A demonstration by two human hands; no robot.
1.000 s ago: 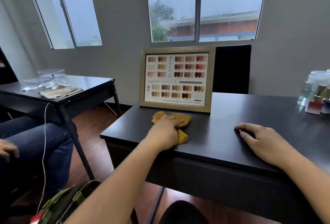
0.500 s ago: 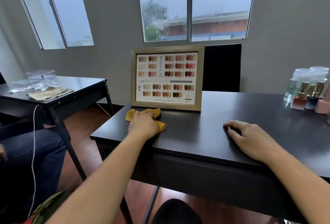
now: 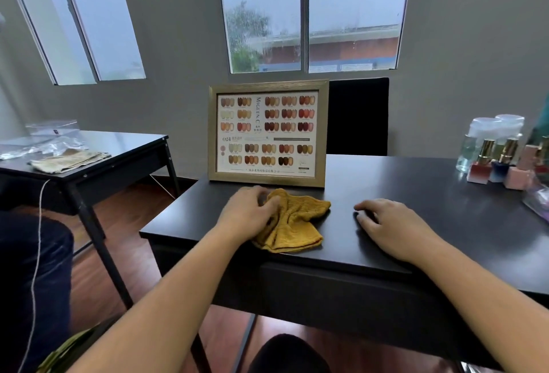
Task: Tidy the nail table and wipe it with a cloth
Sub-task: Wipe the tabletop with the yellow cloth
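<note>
A crumpled mustard-yellow cloth (image 3: 297,224) lies on the black nail table (image 3: 430,212), just in front of a framed nail colour chart (image 3: 267,133). My left hand (image 3: 249,213) grips the cloth's left side, fingers bunched into the fabric. To the right of the cloth, my right hand (image 3: 389,224) rests palm down on the tabletop with fingers spread, holding nothing. The cloth's near edge lies close to the table's front edge.
Nail polish bottles (image 3: 490,164) and clear bottles (image 3: 475,143) stand at the table's right side. A black chair back (image 3: 358,117) rises behind the table. A second dark table (image 3: 124,149) at left carries a folded beige cloth (image 3: 68,160) and plastic wrap. A seated person's leg (image 3: 32,253) is at far left.
My left hand has dragged the cloth rightward along the table in front of the frame, and more of the cloth shows beside the hand. The right hand has stayed flat in place.
</note>
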